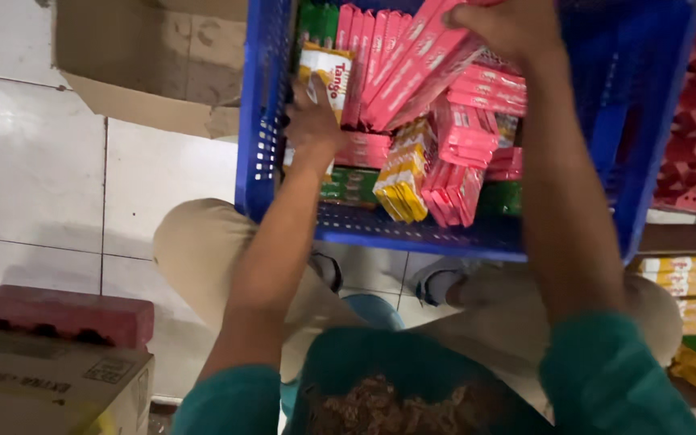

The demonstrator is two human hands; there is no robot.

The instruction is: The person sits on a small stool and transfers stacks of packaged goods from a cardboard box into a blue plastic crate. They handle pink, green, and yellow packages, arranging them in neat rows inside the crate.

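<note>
Gripping pink packs (420, 68), right hand (509, 28); left hand (312, 121) spread open on packets beside blue crate wall (255, 121).

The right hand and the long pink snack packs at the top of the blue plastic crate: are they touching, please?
Touching. The head view shows the right hand closed over the end of the long pink snack packs, lifting them above the blue plastic crate.

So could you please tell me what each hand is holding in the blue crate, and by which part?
The right hand grips a stack of long pink packs at its upper end. The left hand rests on packs; no grip can be told.
</note>
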